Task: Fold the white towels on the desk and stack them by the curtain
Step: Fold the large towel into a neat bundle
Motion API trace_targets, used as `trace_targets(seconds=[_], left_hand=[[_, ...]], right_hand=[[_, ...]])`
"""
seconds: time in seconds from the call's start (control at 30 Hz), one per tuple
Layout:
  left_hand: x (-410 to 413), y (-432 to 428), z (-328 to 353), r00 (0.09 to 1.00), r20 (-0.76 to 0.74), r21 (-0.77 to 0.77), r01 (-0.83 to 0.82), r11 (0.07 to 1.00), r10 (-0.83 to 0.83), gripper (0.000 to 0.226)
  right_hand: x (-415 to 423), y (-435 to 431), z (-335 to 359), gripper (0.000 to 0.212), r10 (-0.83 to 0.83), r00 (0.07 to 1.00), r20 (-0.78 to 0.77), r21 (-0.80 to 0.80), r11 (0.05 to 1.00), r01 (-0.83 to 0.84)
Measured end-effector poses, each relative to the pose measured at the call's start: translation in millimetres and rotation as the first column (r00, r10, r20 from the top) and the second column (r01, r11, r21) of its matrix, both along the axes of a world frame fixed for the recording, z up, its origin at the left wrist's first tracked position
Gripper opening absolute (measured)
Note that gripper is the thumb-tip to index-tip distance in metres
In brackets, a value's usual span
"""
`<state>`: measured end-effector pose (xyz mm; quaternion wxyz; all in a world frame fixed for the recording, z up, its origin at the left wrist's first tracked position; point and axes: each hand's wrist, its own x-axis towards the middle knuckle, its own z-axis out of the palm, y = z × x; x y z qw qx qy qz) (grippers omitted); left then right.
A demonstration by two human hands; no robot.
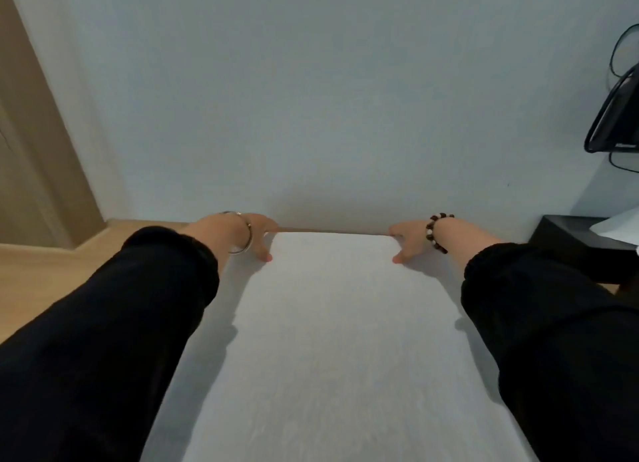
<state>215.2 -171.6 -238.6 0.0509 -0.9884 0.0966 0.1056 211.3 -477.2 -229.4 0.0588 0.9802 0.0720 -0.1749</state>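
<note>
A white towel (pixel 332 340) lies spread flat on the light wooden desk (pixel 45 275), running from the near edge to the wall. My left hand (pixel 259 235) grips the towel's far left corner, thumb on top. My right hand (pixel 409 242) grips the far right corner the same way. Both arms reach forward in black sleeves; a metal bangle circles the left wrist and a bead bracelet the right. The fingers under the cloth are hidden.
A beige curtain (pixel 31 143) hangs at the far left beside the desk. A black box (pixel 574 244) with a white sheet on it sits at the right, with a black device (pixel 619 116) and cables above. A pale wall stands directly behind the towel.
</note>
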Motion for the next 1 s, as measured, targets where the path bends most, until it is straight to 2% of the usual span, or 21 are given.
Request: trace_targets(seconds=[0.1,0.27,0.3,0.37,0.47,0.57,0.67,0.73,0.9,1.0], left_hand=[[6.7,-14.6,7.3,0.998,-0.055,0.140,0.048,0.989,-0.041,0.037],[24.9,-20.4,10.8,0.976,-0.217,0.123,0.003,0.992,0.024,0.062],[29.5,-20.3,9.2,0.972,-0.233,0.129,-0.002,0.992,0.032,0.062],[34.3,-21.6,9.6,0.972,-0.227,0.119,-0.034,0.992,0.061,0.047],[30.5,-21.0,19.2,0.991,-0.115,0.077,-0.063,0.995,0.072,0.036],[17.8,-19.8,35.2,0.980,0.195,0.054,-0.050,0.997,0.039,0.036],[3.5,-17.1,51.1,0.834,0.552,0.073,-0.047,0.996,-0.001,0.028],[-9.5,-14.7,59.7,0.712,0.702,0.065,-0.041,0.997,-0.017,0.024],[-60.8,-3.6,61.4,0.551,0.834,-0.007,0.071,0.997,-0.034,0.022],[-105.4,1.1,57.5,0.456,0.886,0.016,0.160,0.987,-0.088,0.028]], right_hand=[[12.3,7.6,3.1,0.062,0.039,0.995,-0.089,-0.083,0.995,-0.047],[28.3,10.8,2.2,0.053,0.021,0.984,-0.178,-0.080,0.996,-0.036],[31.2,11.3,0.8,0.049,0.011,0.984,-0.180,-0.078,0.997,-0.025],[34.1,12.6,1.2,0.036,-0.011,0.985,-0.173,-0.060,0.998,0.000],[28.9,14.9,9.0,0.031,-0.040,0.996,-0.075,-0.037,0.999,0.037],[17.2,15.5,27.3,0.029,-0.021,0.981,0.191,-0.017,1.000,0.024],[1.1,15.9,51.7,0.023,0.082,0.834,0.545,-0.087,0.995,-0.040],[-11.7,19.9,64.3,0.028,0.117,0.719,0.685,-0.127,0.991,-0.040],[-65.7,26.1,63.7,0.033,0.110,0.505,0.856,-0.104,0.994,-0.039],[-109.3,26.6,49.8,0.031,0.083,0.347,0.934,-0.061,0.995,-0.076]])
